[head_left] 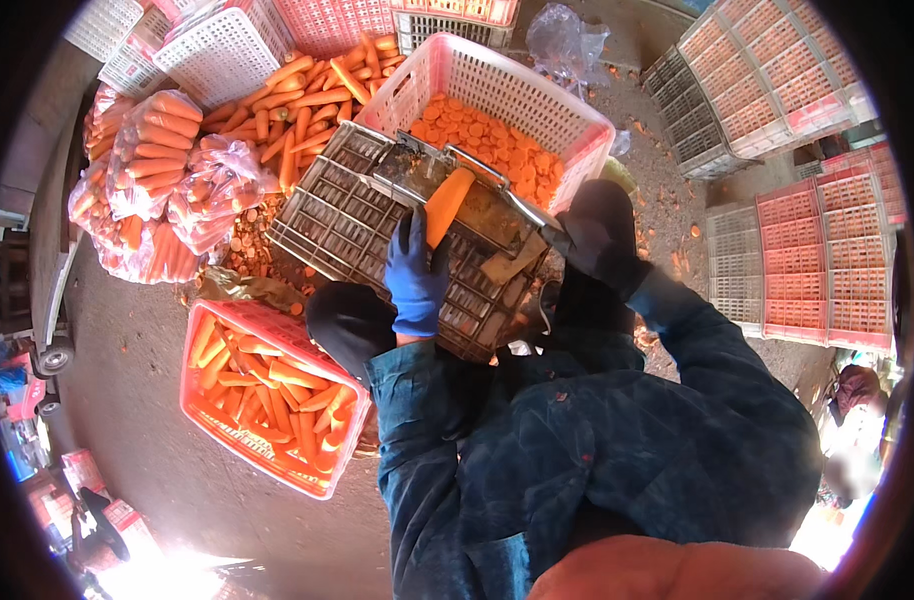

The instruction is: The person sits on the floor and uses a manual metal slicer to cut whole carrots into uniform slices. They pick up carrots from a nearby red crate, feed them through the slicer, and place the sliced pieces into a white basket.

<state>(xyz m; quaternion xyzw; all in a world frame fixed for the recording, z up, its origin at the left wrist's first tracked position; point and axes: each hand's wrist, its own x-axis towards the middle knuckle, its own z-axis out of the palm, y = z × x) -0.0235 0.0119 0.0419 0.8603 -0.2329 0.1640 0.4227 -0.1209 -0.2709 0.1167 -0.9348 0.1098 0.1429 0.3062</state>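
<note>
My left hand (418, 277), in a blue glove, grips the near end of a large peeled carrot (449, 201). The carrot lies slanted over a worn board (496, 217) on top of an upturned plastic crate (329, 202). In a dark glove, my right hand (593, 238) is closed around the near end of a long metal cutter blade (526, 207), partly blurred and hidden by the fingers. Past the board's far edge stands a pink-and-white crate (588, 124) holding many round carrot slices (494, 142).
Whole carrots (314, 97) are heaped behind the upturned crate, beside plastic bags of carrots (157, 150). A red crate (277, 480) holding peeled carrots stands at my left. Stacked crates (794, 255) rise at the right. Carrot scraps (254, 240) litter the floor.
</note>
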